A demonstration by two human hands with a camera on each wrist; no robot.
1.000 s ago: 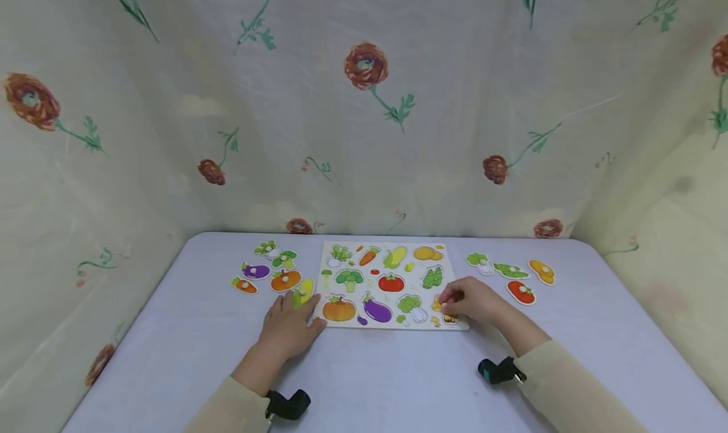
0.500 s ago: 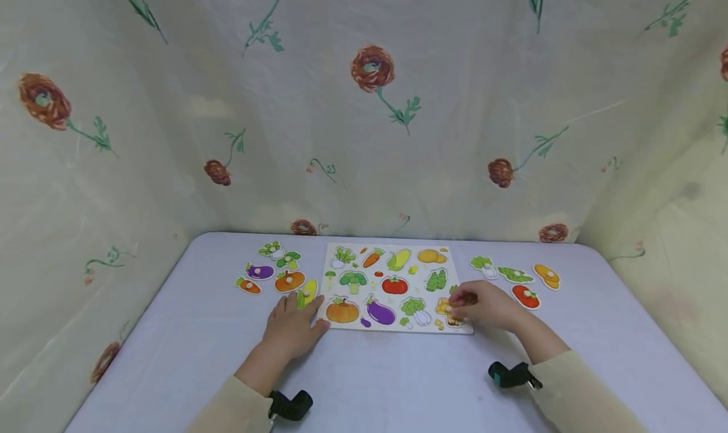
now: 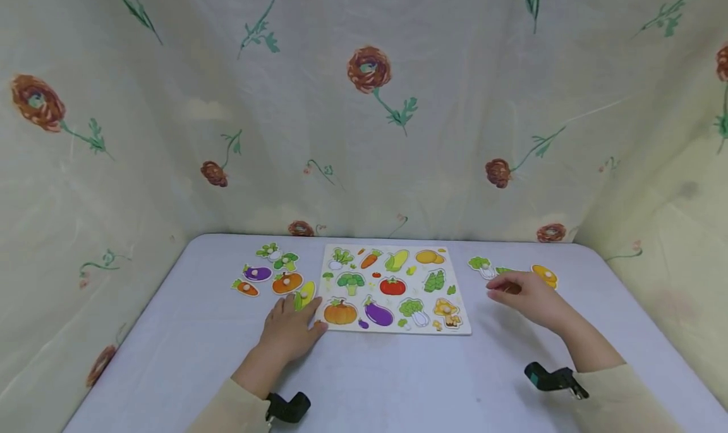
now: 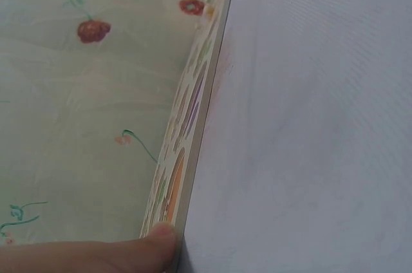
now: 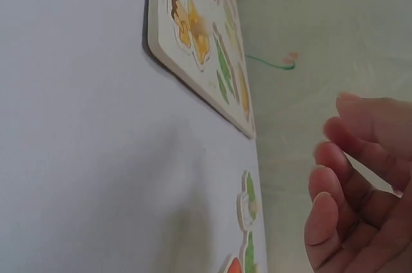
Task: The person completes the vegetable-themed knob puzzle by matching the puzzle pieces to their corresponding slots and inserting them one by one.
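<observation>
A white puzzle board [image 3: 370, 299] printed with vegetables lies on the table. My left hand [image 3: 290, 329] rests on the board's left edge; in the left wrist view the thumb [image 4: 158, 241] presses the front corner. Close to its fingertips lies a corn piece [image 3: 305, 294]. At the board's lower right corner sits a mushroom piece [image 3: 447, 313], its knob showing in the right wrist view. Holding nothing, my right hand [image 3: 529, 297] hovers right of the board with loosely bent fingers. It covers most of the pea-pod piece and the tomato piece [image 5: 234, 265] in the head view.
Left of the board lie the pumpkin [image 3: 287, 283], eggplant [image 3: 258, 273], carrot [image 3: 246, 287], broccoli [image 3: 286, 262] and radish [image 3: 268, 251] pieces. Right of it are the bok choy [image 3: 482, 267] and potato [image 3: 545, 275] pieces. A flowered curtain [image 3: 443, 136] hangs behind the table.
My right hand has left the mushroom piece, which lies on the board, and moved right over the loose pieces there. My left hand stays at the board's left edge.
</observation>
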